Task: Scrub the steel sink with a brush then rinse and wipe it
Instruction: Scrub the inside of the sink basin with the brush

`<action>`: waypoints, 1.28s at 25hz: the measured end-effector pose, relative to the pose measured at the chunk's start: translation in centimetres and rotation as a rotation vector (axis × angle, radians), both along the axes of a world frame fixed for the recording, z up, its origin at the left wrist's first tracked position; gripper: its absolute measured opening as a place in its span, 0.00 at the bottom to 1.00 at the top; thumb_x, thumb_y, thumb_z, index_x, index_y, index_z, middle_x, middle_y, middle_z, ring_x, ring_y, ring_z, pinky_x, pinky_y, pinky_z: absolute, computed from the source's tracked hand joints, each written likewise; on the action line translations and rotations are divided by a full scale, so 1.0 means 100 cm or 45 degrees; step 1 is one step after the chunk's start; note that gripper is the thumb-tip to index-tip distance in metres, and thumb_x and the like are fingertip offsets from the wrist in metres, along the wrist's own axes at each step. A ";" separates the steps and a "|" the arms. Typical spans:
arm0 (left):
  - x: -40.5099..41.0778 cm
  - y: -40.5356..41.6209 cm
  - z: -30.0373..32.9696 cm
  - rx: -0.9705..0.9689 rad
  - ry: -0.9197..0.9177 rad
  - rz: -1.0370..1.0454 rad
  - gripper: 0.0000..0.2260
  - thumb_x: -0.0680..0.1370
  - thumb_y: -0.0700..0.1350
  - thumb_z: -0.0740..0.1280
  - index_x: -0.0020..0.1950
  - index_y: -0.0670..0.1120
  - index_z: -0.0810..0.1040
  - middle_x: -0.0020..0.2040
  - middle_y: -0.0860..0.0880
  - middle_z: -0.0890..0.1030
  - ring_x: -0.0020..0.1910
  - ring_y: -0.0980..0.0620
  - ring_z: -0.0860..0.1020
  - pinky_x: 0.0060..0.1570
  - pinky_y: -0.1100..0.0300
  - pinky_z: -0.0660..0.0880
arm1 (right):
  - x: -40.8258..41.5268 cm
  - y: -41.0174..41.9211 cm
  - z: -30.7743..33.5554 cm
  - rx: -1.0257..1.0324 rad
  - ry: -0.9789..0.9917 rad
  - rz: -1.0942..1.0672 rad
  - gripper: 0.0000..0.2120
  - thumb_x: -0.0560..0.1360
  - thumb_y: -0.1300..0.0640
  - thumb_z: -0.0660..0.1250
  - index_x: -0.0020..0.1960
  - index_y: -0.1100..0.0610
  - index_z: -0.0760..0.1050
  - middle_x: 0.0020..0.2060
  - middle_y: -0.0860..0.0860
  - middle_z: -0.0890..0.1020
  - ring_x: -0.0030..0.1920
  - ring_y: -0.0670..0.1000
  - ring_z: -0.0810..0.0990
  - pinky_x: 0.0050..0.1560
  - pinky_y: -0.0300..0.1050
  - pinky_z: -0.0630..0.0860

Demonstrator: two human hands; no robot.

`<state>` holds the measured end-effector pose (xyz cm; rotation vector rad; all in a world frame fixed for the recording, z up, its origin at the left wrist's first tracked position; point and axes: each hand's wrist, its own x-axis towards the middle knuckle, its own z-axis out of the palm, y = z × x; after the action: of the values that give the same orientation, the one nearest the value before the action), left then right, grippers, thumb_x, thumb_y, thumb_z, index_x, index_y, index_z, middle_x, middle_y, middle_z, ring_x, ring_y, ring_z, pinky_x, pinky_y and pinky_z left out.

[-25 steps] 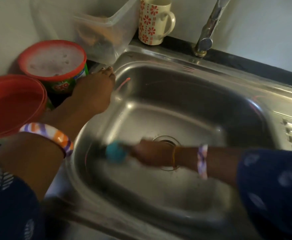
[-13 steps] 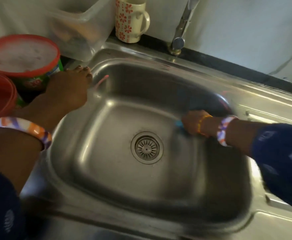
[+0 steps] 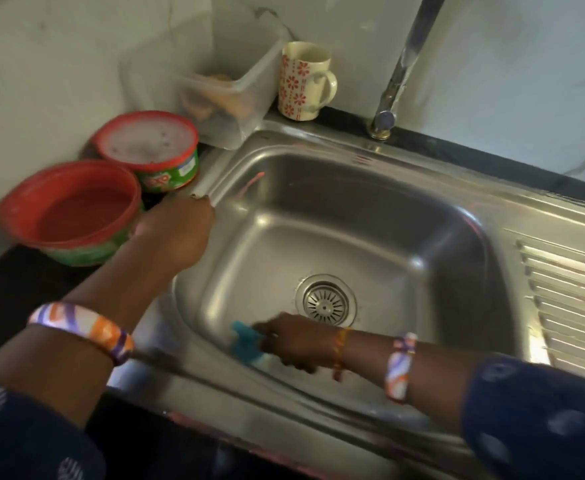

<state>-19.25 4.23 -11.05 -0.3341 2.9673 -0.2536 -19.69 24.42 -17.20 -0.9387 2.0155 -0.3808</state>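
A: Where is the brush (image 3: 247, 344) now?

B: Low in the steel sink (image 3: 370, 209), on the near wall, left of the drain (image 3: 325, 301). The right hand (image 3: 294, 342) has its fingers curled round the blue thing, bristle end pointing left.

A: That's a change?

B: Yes. Half a second ago it was rubbing the right-hand wall, and a second ago it sat about where it is now. So the strokes sweep back and forth across the basin; I'd judge the scrubbing is mid-course, with rinse and wipe not begun. No water runs from the tap (image 3: 401, 67).

A: And the other hand?

B: The left hand (image 3: 176, 233) rests on the left rim as before, fingers bent over the edge, gripping nothing I can make out.

A: What stands around?

B: Left of the sink, a red tub (image 3: 69, 209) that looks empty, and behind it a green tub (image 3: 152, 150) holding a pale, speckled paste. Farther back, a clear plastic box (image 3: 228, 95) with something brownish inside, too blurred to name, and a flowered mug (image 3: 303, 81) whose contents are hidden
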 end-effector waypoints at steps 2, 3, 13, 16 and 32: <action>0.021 0.002 0.006 0.010 -0.014 0.049 0.20 0.76 0.35 0.56 0.68 0.43 0.68 0.68 0.46 0.70 0.65 0.45 0.72 0.59 0.51 0.74 | -0.004 -0.044 -0.001 -0.223 0.187 -0.094 0.15 0.79 0.58 0.56 0.62 0.61 0.73 0.45 0.60 0.81 0.43 0.61 0.80 0.39 0.40 0.76; 0.029 0.004 0.009 0.018 -0.020 0.077 0.21 0.76 0.35 0.57 0.70 0.43 0.66 0.70 0.46 0.68 0.66 0.45 0.72 0.59 0.52 0.72 | -0.017 -0.057 -0.003 -0.242 0.306 -0.137 0.15 0.79 0.57 0.57 0.64 0.59 0.72 0.54 0.61 0.80 0.53 0.61 0.79 0.49 0.44 0.75; 0.088 0.015 0.083 0.240 0.402 0.192 0.09 0.78 0.46 0.61 0.56 0.52 0.75 0.52 0.46 0.80 0.52 0.41 0.79 0.49 0.50 0.77 | -0.096 -0.028 0.121 -0.242 0.189 -0.293 0.13 0.77 0.63 0.58 0.57 0.55 0.77 0.30 0.51 0.74 0.19 0.43 0.66 0.18 0.31 0.60; 0.089 -0.011 0.101 0.186 0.492 0.294 0.13 0.78 0.51 0.60 0.62 0.51 0.73 0.60 0.46 0.76 0.58 0.42 0.76 0.54 0.54 0.74 | -0.075 -0.027 0.196 -0.552 -0.080 -0.229 0.14 0.77 0.64 0.61 0.52 0.45 0.74 0.34 0.50 0.78 0.21 0.42 0.67 0.18 0.31 0.61; 0.050 -0.043 0.061 0.096 0.215 0.139 0.18 0.81 0.53 0.52 0.62 0.44 0.72 0.63 0.45 0.75 0.62 0.45 0.73 0.61 0.54 0.68 | -0.103 -0.181 0.149 -0.537 0.873 -0.247 0.14 0.73 0.59 0.60 0.55 0.60 0.79 0.42 0.57 0.78 0.48 0.57 0.79 0.41 0.43 0.70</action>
<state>-14.25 -0.06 -4.95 -0.5304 3.0995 -0.1059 -30.00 6.30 -2.34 -1.2525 2.7277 -0.6776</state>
